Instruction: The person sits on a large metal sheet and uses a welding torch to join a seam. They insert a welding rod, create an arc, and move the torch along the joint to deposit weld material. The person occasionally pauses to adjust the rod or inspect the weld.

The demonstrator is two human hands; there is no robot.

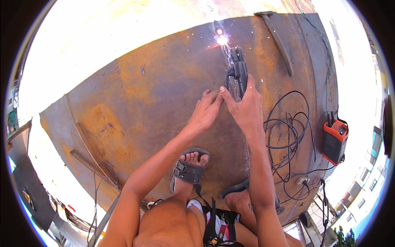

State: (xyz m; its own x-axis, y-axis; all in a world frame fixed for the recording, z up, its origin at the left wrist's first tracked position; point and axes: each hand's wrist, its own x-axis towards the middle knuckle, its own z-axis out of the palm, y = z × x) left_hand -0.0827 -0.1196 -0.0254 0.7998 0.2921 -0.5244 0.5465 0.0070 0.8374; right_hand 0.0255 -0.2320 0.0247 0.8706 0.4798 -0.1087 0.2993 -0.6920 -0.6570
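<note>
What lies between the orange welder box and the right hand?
In the head view, a tangle of black cables lies on the rusty plate between the welder box and the right hand.

Bare forearms, no sleeves, dark strapped sandals (189,168), possibly patterned shorts (218,224)

The steel plate (156,94) is rust-orange mottled with brown. The electrode holder (237,75) is black, its spark (222,40) white-pink. The welding machine (334,140) is orange and black; the cables (288,136) black.
</note>
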